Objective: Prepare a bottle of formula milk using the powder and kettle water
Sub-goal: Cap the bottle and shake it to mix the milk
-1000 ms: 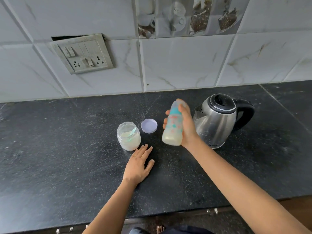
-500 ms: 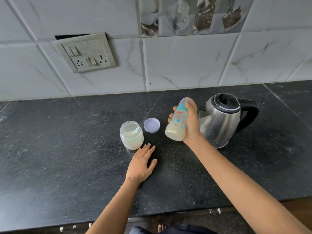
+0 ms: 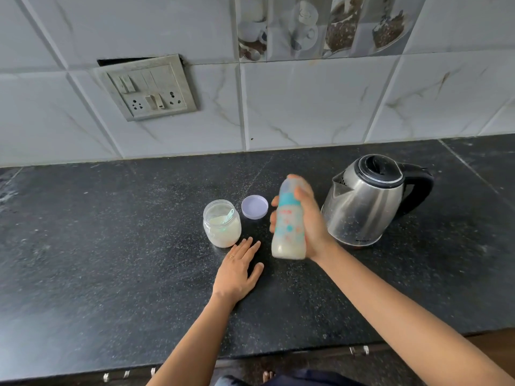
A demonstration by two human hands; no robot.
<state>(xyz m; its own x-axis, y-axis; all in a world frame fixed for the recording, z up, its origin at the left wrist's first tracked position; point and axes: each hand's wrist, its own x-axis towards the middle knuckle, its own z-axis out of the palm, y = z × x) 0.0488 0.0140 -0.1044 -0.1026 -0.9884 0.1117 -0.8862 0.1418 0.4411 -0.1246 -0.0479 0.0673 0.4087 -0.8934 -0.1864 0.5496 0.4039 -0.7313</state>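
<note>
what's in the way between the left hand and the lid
Nothing visible. Bare counter runs from the left hand to the lid. The jar stands close on the left of that path, and the bottle, gripped in the right hand, is close on its right.

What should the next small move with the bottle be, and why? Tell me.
Probably shake the bottle to mix it. The right hand grips its middle, pale milk sits in its lower part, and its top is motion-blurred.
</note>
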